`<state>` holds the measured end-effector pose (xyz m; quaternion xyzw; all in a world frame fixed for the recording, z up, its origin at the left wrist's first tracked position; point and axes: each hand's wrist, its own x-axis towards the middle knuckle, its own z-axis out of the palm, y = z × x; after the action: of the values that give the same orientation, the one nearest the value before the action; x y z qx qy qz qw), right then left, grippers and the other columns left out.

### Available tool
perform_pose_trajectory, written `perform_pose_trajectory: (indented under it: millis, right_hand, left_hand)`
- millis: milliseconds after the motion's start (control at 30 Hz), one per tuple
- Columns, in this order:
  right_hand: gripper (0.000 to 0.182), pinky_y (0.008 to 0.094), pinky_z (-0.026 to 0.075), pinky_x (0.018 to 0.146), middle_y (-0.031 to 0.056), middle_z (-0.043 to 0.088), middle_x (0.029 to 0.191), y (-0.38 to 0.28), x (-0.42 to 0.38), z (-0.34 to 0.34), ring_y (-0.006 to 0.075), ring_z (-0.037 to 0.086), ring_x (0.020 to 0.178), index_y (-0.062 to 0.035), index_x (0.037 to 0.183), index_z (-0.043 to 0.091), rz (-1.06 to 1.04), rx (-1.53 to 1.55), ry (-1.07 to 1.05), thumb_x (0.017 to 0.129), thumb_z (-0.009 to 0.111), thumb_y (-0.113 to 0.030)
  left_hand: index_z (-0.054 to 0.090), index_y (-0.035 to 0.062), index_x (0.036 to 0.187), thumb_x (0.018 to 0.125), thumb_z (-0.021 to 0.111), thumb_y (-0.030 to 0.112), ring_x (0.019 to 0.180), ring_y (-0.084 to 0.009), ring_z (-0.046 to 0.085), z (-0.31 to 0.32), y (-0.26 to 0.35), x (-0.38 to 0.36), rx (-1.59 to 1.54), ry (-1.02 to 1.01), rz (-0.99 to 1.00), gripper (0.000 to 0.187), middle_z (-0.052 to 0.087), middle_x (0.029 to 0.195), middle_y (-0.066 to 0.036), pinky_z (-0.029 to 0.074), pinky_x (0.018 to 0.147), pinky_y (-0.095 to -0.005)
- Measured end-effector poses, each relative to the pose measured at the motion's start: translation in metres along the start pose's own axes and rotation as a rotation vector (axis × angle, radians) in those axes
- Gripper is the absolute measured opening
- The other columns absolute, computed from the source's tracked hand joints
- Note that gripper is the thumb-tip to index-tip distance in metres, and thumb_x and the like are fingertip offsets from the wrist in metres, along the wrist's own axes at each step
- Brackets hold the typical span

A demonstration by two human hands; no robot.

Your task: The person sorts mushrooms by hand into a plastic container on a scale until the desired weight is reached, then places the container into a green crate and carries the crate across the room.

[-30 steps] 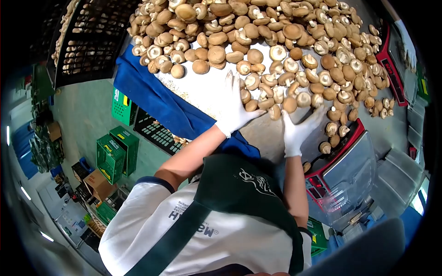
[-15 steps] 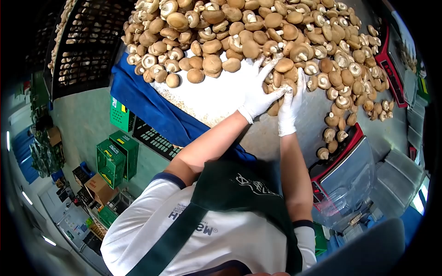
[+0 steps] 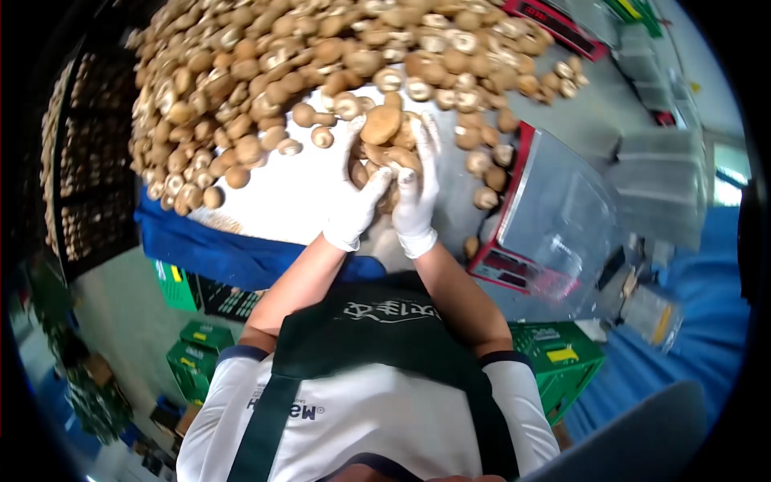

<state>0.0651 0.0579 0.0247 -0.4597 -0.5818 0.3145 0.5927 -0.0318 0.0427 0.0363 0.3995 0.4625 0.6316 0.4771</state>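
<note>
Both of my hands wear white gloves and cup a cluster of brown mushrooms [image 3: 381,126] between them. My left hand [image 3: 357,197] curves around the cluster from the left, its thumb across the near side. My right hand [image 3: 419,181] closes in from the right, fingers pointing away from me and thumb near the left one. Several caps show between the palms; the lower ones are partly hidden by the thumbs. Just beyond my hands spreads a large heap of loose mushrooms [image 3: 265,72], caps and pale stems mixed, on a white surface [image 3: 277,189].
A red-framed scale with a clear plate [image 3: 554,205] stands to the right, another red scale [image 3: 558,28] farther back. Black crates of mushrooms [image 3: 100,153] are stacked at left. Blue cloth [image 3: 217,249] hangs over the near edge. Green crates [image 3: 558,361] stand below, and clear trays [image 3: 662,185] far right.
My hands have drawn together around the mushroom cluster and come away from the heap toward me. The view has turned to the right, showing more of the near scale.
</note>
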Motion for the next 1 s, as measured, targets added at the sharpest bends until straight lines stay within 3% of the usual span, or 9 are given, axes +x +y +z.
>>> perform_pose_trajectory:
  millis: [67,167,233,367,567,767,867,900,1000]
  right_hand:
    - [0.065,0.0496,0.027,0.115,0.0237,0.04,0.148,-0.031,0.019,-0.051,0.0413,0.035,0.139,-0.0024,0.139,0.05,-0.098,-0.128,0.089,0.1,0.043,-0.054]
    - [0.073,0.0554,0.029,0.114,0.0213,0.028,0.155,-0.047,-0.004,-0.142,0.0406,0.032,0.141,-0.0099,0.144,0.043,-0.089,-0.106,0.249,0.097,0.035,-0.065]
    - [0.076,0.0562,0.031,0.113,0.0208,0.026,0.156,-0.072,-0.013,-0.195,0.0405,0.032,0.141,-0.0116,0.145,0.039,-0.089,-0.093,0.45,0.095,0.034,-0.068]
    - [0.084,0.0544,0.034,0.113,0.0186,0.023,0.157,-0.091,-0.036,-0.264,0.0376,0.031,0.142,-0.0124,0.149,0.031,-0.028,-0.138,0.631,0.092,0.034,-0.074]
    - [0.079,0.0485,0.038,0.112,0.0152,0.032,0.151,-0.059,-0.072,-0.315,0.0335,0.04,0.136,-0.009,0.147,0.031,0.337,-0.029,0.488,0.095,0.038,-0.069]
    - [0.044,0.0411,0.041,0.106,0.0143,0.055,0.131,-0.056,-0.036,-0.353,0.0285,0.049,0.128,-0.0013,0.129,0.055,0.322,-0.233,0.332,0.104,0.043,-0.035]
    - [0.028,0.0407,0.039,0.108,0.0144,0.057,0.128,-0.068,-0.031,-0.353,0.0285,0.052,0.125,0.0004,0.12,0.061,0.066,-0.828,0.198,0.1,0.051,-0.016]
    - [0.021,0.0408,0.039,0.108,0.0146,0.058,0.127,-0.064,-0.034,-0.348,0.0292,0.052,0.124,0.0005,0.114,0.065,0.111,-0.701,0.236,0.095,0.055,-0.004]
    - [0.026,0.0399,0.038,0.108,0.0146,0.058,0.126,-0.038,-0.045,-0.35,0.0288,0.052,0.124,0.0001,0.119,0.062,0.166,-0.766,0.217,0.094,0.056,-0.002]
  left_hand:
    - [0.039,-0.0026,0.141,0.079,0.077,0.017,0.128,-0.0289,0.048,0.045,0.027,0.001,-0.039,-0.219,-0.076,0.075,0.049,0.137,-0.02,0.04,0.109,-0.0412]
    - [0.057,0.0049,0.128,0.065,0.085,0.032,0.119,-0.0394,0.054,0.13,0.043,-0.004,0.254,-0.4,0.504,0.074,0.053,0.13,-0.021,0.045,0.1,-0.0468]
    - [0.06,0.0096,0.123,0.061,0.085,0.034,0.116,-0.0398,0.054,0.189,0.052,-0.021,0.076,-0.483,0.642,0.071,0.061,0.121,-0.013,0.048,0.095,-0.0475]
    - [0.054,0.006,0.125,0.065,0.081,0.036,0.125,-0.0435,0.044,0.253,0.018,-0.087,0.036,-0.669,0.535,0.072,0.055,0.127,-0.017,0.043,0.102,-0.0515]
    - [0.053,0.0031,0.115,0.072,0.075,0.034,0.127,-0.0431,0.042,0.263,-0.025,-0.108,0.269,-0.84,0.465,0.057,0.053,0.124,-0.017,0.038,0.106,-0.0487]
    - [0.057,0.0082,0.11,0.075,0.072,0.039,0.127,-0.0412,0.044,0.272,-0.03,-0.084,0.454,-0.947,0.614,0.049,0.056,0.12,-0.014,0.041,0.097,-0.0472]
    - [0.059,0.0086,0.108,0.076,0.071,0.038,0.129,-0.0401,0.044,0.269,-0.034,-0.077,0.501,-0.928,0.731,0.045,0.057,0.121,-0.012,0.04,0.098,-0.0464]
    - [0.06,0.0082,0.108,0.077,0.07,0.037,0.13,-0.0379,0.044,0.267,-0.037,-0.075,0.494,-0.924,0.753,0.044,0.057,0.122,-0.011,0.038,0.099,-0.0447]
    - [0.06,0.0067,0.113,0.077,0.07,0.036,0.129,-0.0363,0.045,0.264,-0.031,-0.07,0.515,-0.924,0.691,0.047,0.056,0.124,-0.012,0.035,0.103,-0.0455]
